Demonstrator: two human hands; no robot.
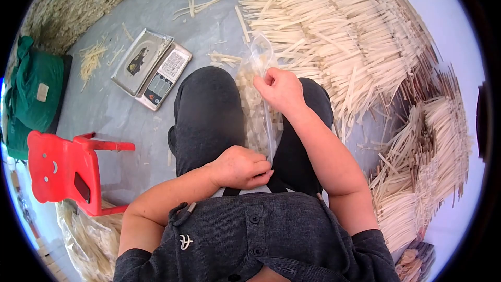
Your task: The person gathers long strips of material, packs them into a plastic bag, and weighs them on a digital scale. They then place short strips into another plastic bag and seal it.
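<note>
Between my knees stands a clear plastic zip bag [255, 120] filled with pale, short-cut pieces. Its long edge runs from near my lap up toward the far end. My left hand [241, 167] is closed at the near end of that edge, close to my waist. Farther out, my right hand [282, 90] pinches the same edge between thumb and curled fingers near the bag's far corner. The bag's lower part is hidden between my legs.
A digital scale [151, 68] sits on the grey floor at left. Beside it are a red child's chair [65, 169] holding a dark phone [82, 187], and a green bag [39, 89]. Large stacks of pale dried strips [334, 36] cover the right side. Loose strips [94, 60] lie scattered about.
</note>
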